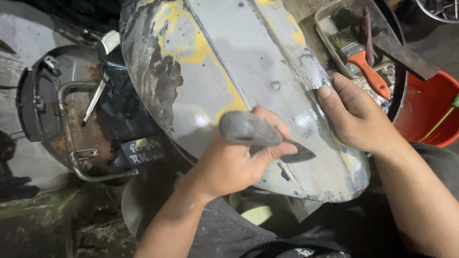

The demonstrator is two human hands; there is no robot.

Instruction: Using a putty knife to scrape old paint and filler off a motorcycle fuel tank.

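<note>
The left hand [234, 162] is clenched around the grey handle of a scraper [260, 134], whose long axis runs from 10 o'clock down to 4 o'clock, with the dark blade tip pointing to 4 o'clock and lying on the panel [215, 62]. The right hand [354, 114] lies partly open at 3 o'clock of the scraper, fingers pressed on the panel's right edge, gripping nothing. The grey, yellow-patched panel runs lengthwise from 11 o'clock to 5 o'clock across the lap.

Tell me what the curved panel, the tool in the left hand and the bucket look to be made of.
Panel: probably sheet metal, dull grey where stripped, with yellow and dark paint patches left and a small dent.
Tool in the left hand: a scraper by its look, with a thick handle caked in grey filler or dust and a dark flat blade, likely steel.
Bucket: likely plastic, with smooth, uniform orange-red walls.
</note>
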